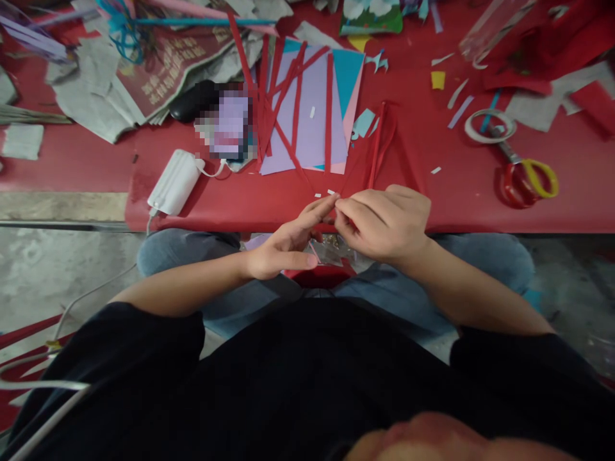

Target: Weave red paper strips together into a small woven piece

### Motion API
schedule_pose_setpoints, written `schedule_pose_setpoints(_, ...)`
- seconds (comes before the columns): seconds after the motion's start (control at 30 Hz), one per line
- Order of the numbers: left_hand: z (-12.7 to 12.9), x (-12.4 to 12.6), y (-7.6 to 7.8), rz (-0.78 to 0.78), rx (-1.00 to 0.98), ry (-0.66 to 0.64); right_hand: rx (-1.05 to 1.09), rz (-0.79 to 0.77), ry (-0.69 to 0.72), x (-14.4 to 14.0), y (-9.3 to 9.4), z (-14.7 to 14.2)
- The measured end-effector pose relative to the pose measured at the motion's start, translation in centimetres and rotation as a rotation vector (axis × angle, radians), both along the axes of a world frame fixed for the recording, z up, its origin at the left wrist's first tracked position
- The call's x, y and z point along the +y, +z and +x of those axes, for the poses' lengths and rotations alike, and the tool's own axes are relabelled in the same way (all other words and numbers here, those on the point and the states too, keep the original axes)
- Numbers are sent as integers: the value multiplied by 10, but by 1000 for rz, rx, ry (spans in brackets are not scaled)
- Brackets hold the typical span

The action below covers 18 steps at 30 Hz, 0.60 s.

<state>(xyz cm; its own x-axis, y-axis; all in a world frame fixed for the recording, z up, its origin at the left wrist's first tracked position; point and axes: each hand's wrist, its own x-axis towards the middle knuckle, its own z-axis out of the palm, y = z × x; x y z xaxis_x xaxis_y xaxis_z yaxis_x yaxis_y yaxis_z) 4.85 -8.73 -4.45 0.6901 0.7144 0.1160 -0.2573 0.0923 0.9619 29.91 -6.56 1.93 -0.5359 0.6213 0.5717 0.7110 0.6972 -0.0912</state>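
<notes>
Over the table's front edge my left hand (291,240) is held with its fingers stretched out and its thumb apart. My right hand (387,221) meets it there, fingers curled into a pinch against the tip of the left index finger. Whatever is in that pinch, if anything, is hidden. Small white scraps (330,192) lie on the table just beyond the fingertips. Behind them, a purple paper sheet (314,141) rests on blue and pink sheets, with several narrow red strips (328,109) across it. A thin red stick-like piece (377,144) lies right of the sheets.
To the right, a tape roll (490,126) touches scissors with red and yellow handles (541,178). A white power bank (176,182) with cables is at the left, near a black object (195,100) and crumpled newspaper (98,83). Paper offcuts dot the red tabletop (461,208).
</notes>
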Motion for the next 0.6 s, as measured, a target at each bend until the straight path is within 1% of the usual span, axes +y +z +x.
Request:
schedule_pose_setpoints(0.13,1,0,2,15,-13,0,15,84,-28,0,-1,-1)
schedule_pose_setpoints(0.2,1,1,4,34,-9,2,62,79,-30,0,1,-1)
schedule_pose_setpoints(0.3,0,4,7,63,27,7,110,-68,-39,1,5,1)
schedule_pose_setpoints(0.4,-1,6,7,92,39,28,162,-207,-33,3,10,2)
schedule_pose_setpoints(0.6,-1,4,6,171,49,131,251,-308,15,2,16,1)
